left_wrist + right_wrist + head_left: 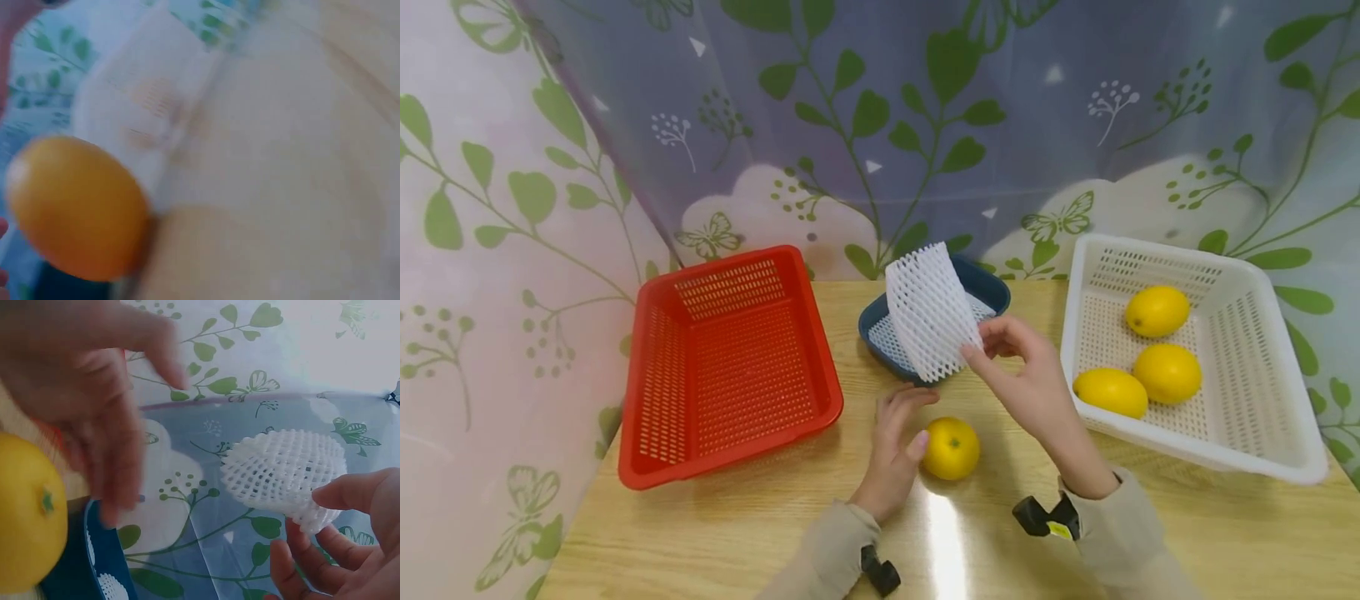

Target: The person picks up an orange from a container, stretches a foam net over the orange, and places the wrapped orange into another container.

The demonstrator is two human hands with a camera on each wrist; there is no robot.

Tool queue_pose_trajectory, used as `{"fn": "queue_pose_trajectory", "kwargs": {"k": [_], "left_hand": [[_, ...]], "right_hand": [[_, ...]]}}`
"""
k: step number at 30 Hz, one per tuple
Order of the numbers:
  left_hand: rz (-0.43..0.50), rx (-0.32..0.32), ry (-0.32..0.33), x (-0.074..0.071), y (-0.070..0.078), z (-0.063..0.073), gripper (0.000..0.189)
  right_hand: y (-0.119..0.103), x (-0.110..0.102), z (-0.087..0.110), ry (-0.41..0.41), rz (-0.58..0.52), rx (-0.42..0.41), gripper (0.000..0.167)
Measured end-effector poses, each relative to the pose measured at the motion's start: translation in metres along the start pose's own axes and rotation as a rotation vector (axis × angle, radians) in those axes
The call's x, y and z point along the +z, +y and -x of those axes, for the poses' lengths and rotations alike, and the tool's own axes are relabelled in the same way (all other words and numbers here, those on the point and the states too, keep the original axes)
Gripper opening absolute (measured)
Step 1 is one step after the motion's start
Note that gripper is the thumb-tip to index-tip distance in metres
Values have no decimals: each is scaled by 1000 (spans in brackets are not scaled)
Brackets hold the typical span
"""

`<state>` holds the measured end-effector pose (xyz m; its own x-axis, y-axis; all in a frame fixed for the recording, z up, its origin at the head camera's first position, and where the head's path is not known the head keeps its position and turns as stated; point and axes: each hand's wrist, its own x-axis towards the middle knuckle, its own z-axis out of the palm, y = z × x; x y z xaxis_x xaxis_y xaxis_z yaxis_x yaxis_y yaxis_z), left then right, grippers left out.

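Observation:
My right hand (1030, 379) pinches the lower right edge of a white foam fruit net (931, 312) between thumb and fingers, holding it up over a dark blue tray (996, 292). In the right wrist view the net (284, 472) shows as a mesh sleeve, its near edge under the thumb. My left hand (891, 454) is beside a yellow lemon (951, 448) on the table, fingers loosely bent and thumb at the fruit's left side. Whether the thumb touches it I cannot tell. In the left wrist view the lemon (78, 209) looks large, the hand mostly out of frame.
A red plastic basket (730, 450) stands on the left of the wooden table (760, 517). On the right is a white basket (1262, 367) holding three lemons (1167, 373). More white netting (887, 337) lies in the blue tray. A leaf-patterned curtain (865, 167) hangs behind.

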<state>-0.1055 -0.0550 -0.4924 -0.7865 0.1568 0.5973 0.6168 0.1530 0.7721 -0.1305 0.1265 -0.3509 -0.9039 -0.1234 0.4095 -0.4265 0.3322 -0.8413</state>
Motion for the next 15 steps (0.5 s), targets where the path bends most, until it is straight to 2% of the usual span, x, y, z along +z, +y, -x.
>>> {"fn": "queue_pose_trajectory", "kwargs": {"k": [3, 4, 6, 8, 11, 13, 15], "left_hand": [[3, 55, 47, -10, 16, -12, 30], [19, 48, 54, -13, 21, -15, 30], [81, -15, 44, -18, 33, -21, 33], [223, -136, 3, -22, 44, -26, 41], [522, -378, -74, -26, 57, -33, 54], [737, -527, -108, -28, 62, -37, 57], [888, -641, -132, -30, 66, -39, 56]], "right_hand": [[-1, 0, 8, 20, -88, -23, 14], [-2, 0, 11, 24, -121, -30, 15], [-2, 0, 16, 26, -192, -35, 17], [-3, 0, 21, 30, -239, -25, 17], [-4, 1, 29, 26, -292, 8, 17], [-3, 1, 35, 25, -335, 34, 18], [-2, 3, 41, 28, -378, 58, 19]]}}
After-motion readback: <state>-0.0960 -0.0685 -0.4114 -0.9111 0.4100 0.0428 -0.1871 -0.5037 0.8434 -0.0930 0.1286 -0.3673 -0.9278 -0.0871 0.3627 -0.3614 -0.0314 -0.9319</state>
